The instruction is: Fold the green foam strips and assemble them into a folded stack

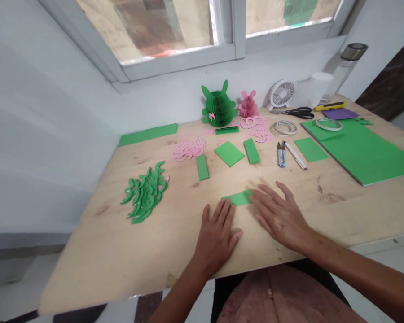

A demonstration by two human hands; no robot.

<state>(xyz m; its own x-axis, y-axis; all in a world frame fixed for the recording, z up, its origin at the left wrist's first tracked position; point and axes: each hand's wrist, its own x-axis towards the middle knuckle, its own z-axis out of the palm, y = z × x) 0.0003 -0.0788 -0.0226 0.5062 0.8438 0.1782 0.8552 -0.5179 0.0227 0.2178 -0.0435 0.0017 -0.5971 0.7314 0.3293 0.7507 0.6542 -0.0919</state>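
On the wooden table in front of me lies a narrow strip of green paper (240, 198). My left hand (217, 235) rests with fingertips on the strip's left end, fingers stretched out and thumb apart. At the other end, my right hand (278, 217) lies with spread fingers touching the paper's right edge. Beyond them are a small green paper rectangle (202, 168), a green paper square (229, 153) and another folded green piece (252, 150). A heap of curved green paper cut-outs (146, 193) sits to the left.
Pink cut-outs (189, 149), blue thread snips (281, 154), a white pen (295, 155), tape rolls (286, 128) and a large green sheet (370, 152) lie farther back. Along the wall stand a green honeycomb figure (219, 109), a pink one (248, 106), a fan (283, 93) and black scissors (299, 112).
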